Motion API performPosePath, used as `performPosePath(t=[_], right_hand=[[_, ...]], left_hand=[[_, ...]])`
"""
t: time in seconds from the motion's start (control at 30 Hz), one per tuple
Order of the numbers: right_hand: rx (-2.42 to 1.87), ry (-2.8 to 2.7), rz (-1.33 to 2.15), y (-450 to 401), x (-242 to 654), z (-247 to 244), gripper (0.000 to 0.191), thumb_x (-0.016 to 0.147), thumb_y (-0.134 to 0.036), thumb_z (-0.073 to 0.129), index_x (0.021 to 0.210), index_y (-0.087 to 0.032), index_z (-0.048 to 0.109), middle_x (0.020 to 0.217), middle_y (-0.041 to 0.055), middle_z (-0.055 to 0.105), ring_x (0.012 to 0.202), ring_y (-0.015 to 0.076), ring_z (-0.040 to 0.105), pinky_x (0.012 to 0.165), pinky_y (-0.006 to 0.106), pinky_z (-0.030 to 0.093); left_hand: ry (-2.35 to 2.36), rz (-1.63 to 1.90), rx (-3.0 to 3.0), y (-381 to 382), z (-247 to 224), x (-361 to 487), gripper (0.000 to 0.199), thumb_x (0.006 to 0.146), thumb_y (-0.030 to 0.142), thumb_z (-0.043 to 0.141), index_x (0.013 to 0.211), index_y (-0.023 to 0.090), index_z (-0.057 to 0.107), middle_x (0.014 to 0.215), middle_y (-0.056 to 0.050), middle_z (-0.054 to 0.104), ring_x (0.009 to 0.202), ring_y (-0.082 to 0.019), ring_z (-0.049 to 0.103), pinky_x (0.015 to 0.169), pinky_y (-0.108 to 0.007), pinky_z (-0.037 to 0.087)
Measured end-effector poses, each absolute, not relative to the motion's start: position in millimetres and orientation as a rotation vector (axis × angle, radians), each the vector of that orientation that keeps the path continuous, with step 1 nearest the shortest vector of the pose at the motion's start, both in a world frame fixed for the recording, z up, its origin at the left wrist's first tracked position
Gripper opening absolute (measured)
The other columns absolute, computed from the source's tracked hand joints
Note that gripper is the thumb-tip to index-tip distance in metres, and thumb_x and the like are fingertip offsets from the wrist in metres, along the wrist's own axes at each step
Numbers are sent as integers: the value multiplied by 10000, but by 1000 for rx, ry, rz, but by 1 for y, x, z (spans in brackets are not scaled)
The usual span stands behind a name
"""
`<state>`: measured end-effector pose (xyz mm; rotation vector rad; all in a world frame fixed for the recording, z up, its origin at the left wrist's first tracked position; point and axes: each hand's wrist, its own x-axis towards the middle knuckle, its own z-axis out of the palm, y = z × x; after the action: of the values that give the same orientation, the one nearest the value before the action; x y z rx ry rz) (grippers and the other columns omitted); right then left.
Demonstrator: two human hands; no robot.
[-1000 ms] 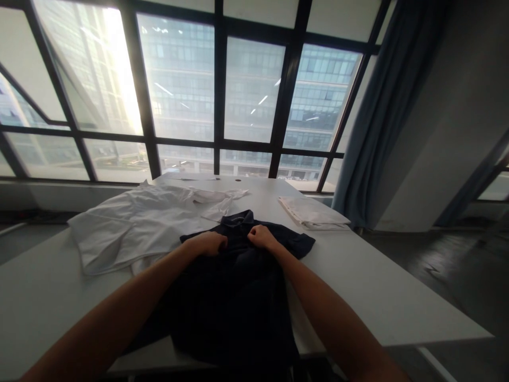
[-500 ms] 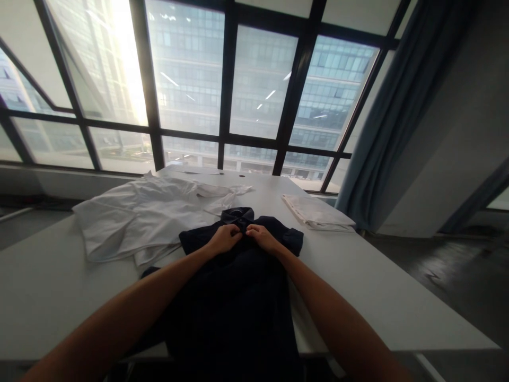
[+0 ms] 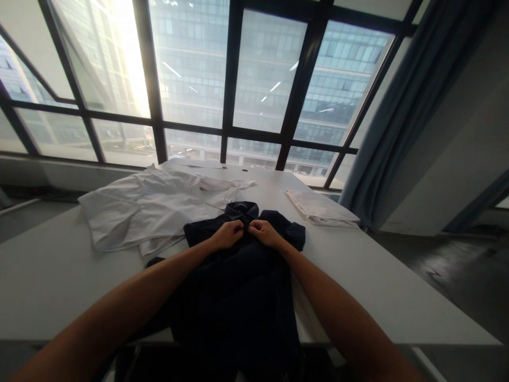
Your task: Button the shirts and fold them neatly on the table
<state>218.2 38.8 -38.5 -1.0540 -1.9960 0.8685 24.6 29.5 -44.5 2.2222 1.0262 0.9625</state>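
A dark navy collared shirt (image 3: pixel 238 297) lies front up on the white table, its collar (image 3: pixel 242 210) pointing away from me and its lower part reaching the near edge. Just below the collar, my left hand (image 3: pixel 228 234) pinches the front edge of the shirt. My right hand (image 3: pixel 264 232) grips the same front opening from the other side, fingertips close to those of the left. Whatever small part sits between the fingers, such as a button, is too dark and small to make out.
A white shirt (image 3: pixel 139 207) lies spread out on the left of the table (image 3: pixel 382 297). Folded white cloth (image 3: pixel 321 207) rests at the right edge. Beyond the table are large windows (image 3: pixel 262 74), with a blue-grey curtain (image 3: pixel 397 116) on the right.
Both hands stay at the shirt front below the collar, with only a slight shift of the fingers. The whole view has tilted slightly downward.
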Motion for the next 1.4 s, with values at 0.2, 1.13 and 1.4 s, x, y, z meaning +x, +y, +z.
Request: performPosePath(t=[0.2,1.13,1.4], right_hand=[[-1080,-2011,807,38,217,-40,217,743,-364,537,688,-159,583,583,-34,491,536,94,387,519,229,303],[-1167,-2104,625,32,212,-26,172,771,-270,532,654,-161,596,567,-27,510,539,105,415,542,238,310],[-1081,-1965,1001,38,215,-39,286,711,-440,566,622,-179,490,550,-60,398,522,80,320,501,224,257]], left_hand=[[1039,887,2263,27,-41,24,71,782,191,473,728,172,516,633,46,440,585,-107,411,563,-234,318],[1289,900,2282,24,-39,26,177,758,284,571,727,142,671,629,4,600,581,-118,512,532,-226,319],[1225,946,2245,25,-41,28,134,748,256,570,682,147,615,603,30,527,563,-100,449,539,-228,305]])
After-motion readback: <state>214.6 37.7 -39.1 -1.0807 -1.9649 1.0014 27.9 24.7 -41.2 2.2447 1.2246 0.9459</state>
